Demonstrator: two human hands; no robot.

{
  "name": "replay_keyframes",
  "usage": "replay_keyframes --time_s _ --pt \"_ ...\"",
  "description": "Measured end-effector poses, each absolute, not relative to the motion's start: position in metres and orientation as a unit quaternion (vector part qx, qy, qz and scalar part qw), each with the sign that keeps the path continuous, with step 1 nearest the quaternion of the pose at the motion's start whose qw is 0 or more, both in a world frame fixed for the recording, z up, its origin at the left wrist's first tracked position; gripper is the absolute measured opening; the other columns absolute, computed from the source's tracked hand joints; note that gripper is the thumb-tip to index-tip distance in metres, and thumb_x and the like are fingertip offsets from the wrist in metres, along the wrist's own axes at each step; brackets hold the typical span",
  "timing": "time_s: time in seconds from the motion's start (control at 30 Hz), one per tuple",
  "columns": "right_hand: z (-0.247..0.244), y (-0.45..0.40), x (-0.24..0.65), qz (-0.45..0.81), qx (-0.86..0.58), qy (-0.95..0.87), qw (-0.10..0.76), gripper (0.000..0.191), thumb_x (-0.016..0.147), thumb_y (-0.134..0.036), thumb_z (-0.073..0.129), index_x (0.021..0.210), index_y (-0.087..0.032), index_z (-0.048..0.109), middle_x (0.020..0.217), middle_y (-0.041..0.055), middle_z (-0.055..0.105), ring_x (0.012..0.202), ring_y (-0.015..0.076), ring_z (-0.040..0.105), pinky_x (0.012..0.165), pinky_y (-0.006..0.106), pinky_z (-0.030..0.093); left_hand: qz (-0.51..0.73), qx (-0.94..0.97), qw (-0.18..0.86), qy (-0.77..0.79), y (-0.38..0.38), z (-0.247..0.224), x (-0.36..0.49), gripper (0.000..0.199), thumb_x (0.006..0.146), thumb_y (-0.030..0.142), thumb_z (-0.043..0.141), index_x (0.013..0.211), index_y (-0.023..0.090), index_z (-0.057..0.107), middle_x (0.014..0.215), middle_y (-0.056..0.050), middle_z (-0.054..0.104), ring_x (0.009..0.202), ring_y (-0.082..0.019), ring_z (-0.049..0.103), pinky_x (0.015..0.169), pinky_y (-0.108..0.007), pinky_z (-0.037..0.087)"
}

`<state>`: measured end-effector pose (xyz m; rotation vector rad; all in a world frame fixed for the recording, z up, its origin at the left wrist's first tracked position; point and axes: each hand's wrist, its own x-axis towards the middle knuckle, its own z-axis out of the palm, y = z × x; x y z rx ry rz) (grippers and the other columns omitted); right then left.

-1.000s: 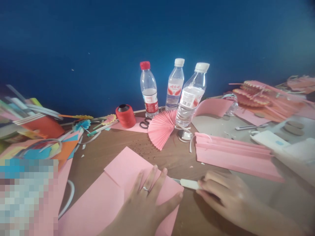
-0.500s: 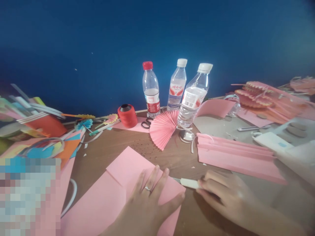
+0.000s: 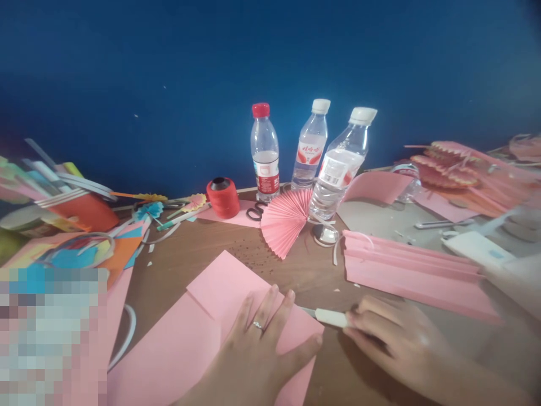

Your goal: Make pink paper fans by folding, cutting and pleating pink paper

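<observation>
Holds the white-handled knife [image 3: 332, 317] clamped in the right hand [image 3: 393, 335], near-crosswise, blade pointing left to the far edge of the folded pink sheet [image 3: 169, 349]. Presses that sheet at front centre, its length diagonal from near left, under the left hand [image 3: 257, 349], fingers apart. Lies on a brown table [image 3: 173, 254] before a blue wall [image 3: 211, 67]. Shows wood between sheet and pleated fan [image 3: 285, 223].

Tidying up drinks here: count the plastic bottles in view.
4: a red-capped bottle and two white-capped bottles behind the pink fan; a fourth bottle right of them. Others may be hidden.
</observation>
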<state>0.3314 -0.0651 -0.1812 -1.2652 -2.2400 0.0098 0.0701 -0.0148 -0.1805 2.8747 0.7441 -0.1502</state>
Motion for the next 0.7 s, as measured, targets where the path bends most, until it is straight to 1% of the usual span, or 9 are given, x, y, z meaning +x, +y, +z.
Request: replay_keyframes --time_s 0.1,0.23,0.4,0.53,0.7 --pt "-0.1851 -0.0659 0.3337 0.053 -0.48 -0.837 0.257 0.01 0.087 -0.009 0.051 0.084 -0.017 0.057 0.074 0.0019 0.056 0.063 0.0122 0.052 0.058 0.026 0.035 -0.061 0.962 0.097 0.249 -0.0137 -0.1786 0.0714 0.104 0.063 0.021 0.078 0.142 0.045 0.015 0.153 -0.015 0.004 0.132 -0.05 0.014 0.092 -0.075 0.023" --pt "-0.1863 -0.0657 0.3338 0.048 -0.478 -0.835 0.268 0.011 0.088 -0.01 0.05 0.082 -0.017 0.057 0.072 0.0014 0.055 0.062 0.012 0.052 0.057 0.026 0.035 -0.063 0.962 0.094 0.25 -0.0134 -0.1784 0.072 0.11 0.059 0.022 0.081 0.142 0.045 0.014 0.152 -0.017 0.006 0.133 -0.05 0.013 0.093 -0.075 0.022" --pt "-0.1857 -0.0648 0.333 0.048 -0.48 -0.835 0.265 0.011 0.088 -0.011 0.051 0.081 -0.017 0.057 0.073 0.0017 0.056 0.063 0.0122 0.052 0.057 0.026 0.035 -0.071 0.961 0.092 0.251 -0.0136 -0.1777 0.0723 0.109 0.059 0.017 0.08 0.142 0.045 0.015 0.152 -0.018 0.008 0.133 -0.049 0.012 0.092 -0.075 0.022" --pt "-0.1854 -0.0635 0.3323 0.039 -0.475 -0.836 0.273 0.012 0.088 -0.011 0.051 0.08 -0.017 0.057 0.071 0.0015 0.055 0.061 0.0118 0.052 0.056 0.025 0.035 -0.073 0.961 0.098 0.247 -0.0143 -0.1776 0.0725 0.11 0.058 0.021 0.081 0.142 0.045 0.014 0.152 -0.018 0.007 0.133 -0.05 0.013 0.092 -0.076 0.022" --pt "-0.1847 -0.0613 0.3321 0.041 -0.478 -0.836 0.268 0.011 0.088 -0.012 0.051 0.082 -0.017 0.059 0.071 0.0015 0.055 0.061 0.0118 0.052 0.056 0.025 0.036 -0.076 0.961 0.097 0.248 -0.0142 -0.1782 0.0729 0.114 0.057 0.026 0.083 0.143 0.045 0.011 0.151 -0.021 0.005 0.133 -0.049 0.009 0.093 -0.076 0.019"
